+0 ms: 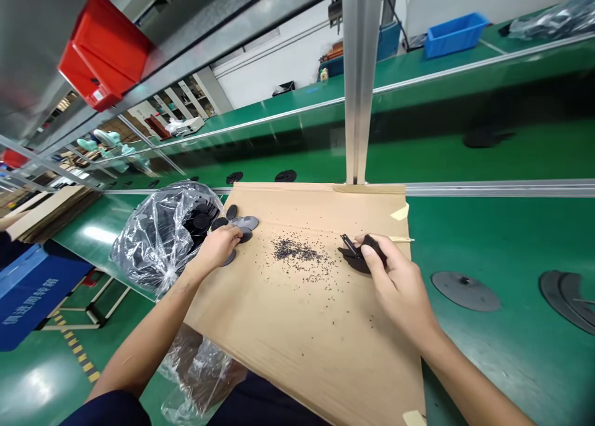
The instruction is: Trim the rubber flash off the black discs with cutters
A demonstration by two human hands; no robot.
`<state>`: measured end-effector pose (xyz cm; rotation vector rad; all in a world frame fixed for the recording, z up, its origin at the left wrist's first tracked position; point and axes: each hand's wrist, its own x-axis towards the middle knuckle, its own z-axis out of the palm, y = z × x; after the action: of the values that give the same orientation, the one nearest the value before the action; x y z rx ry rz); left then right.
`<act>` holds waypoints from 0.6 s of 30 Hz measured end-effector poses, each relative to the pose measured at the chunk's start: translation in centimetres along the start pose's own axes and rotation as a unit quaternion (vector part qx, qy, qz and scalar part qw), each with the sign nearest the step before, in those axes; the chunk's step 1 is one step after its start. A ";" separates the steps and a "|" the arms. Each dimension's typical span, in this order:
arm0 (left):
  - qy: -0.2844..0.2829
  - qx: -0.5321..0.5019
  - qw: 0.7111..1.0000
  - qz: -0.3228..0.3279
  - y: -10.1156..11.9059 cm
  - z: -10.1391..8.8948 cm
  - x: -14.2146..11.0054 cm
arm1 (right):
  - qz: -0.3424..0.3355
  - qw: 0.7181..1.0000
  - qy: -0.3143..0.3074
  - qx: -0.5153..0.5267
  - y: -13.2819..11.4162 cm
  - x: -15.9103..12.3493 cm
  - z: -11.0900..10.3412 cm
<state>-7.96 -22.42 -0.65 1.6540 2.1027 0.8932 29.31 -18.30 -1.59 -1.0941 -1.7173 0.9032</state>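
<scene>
At the left edge of the cardboard sheet (279, 327), my left hand (220, 246) has its fingers closed at the rim of a dark round disc (245, 234). Several similar flat black and grey discs (251, 222) lie loosely around those fingertips. My right hand (388, 261) grips a black plastic part (356, 261) over the sheet's right side. Flat, leaf-like pieces and a slim bar show on this part; the fingers cover the rest. Between both hands lies a scattered heap of tiny black pieces (297, 250).
A clear plastic bag (162, 234) with black discs inside stands left of the cardboard. On the green conveyor to the right lie a round black part (466, 291) and another (567, 299). An aluminium post (360, 85) rises behind the sheet. A red bin (105, 48) hangs upper left.
</scene>
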 end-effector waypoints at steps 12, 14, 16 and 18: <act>0.090 -0.431 0.893 -0.094 -0.6 -1.1 1.3 | 0.146 0.944 -0.033 0.293 1.7 1.0 0.4; 0.097 -0.524 0.837 -0.124 -0.2 -0.8 1.3 | 0.160 0.940 -0.044 0.297 1.7 0.9 0.4; 0.087 -0.572 0.804 -0.138 0.4 -0.4 1.6 | 0.178 0.938 -0.060 0.292 1.7 0.8 0.3; 0.067 -0.580 0.798 -0.147 1.4 0.2 2.1 | 0.198 0.933 -0.069 0.293 1.6 0.6 0.3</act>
<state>-7.36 -20.19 0.37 0.5906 1.2363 1.7022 29.31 -17.20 -2.94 -0.9856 -1.2072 1.6532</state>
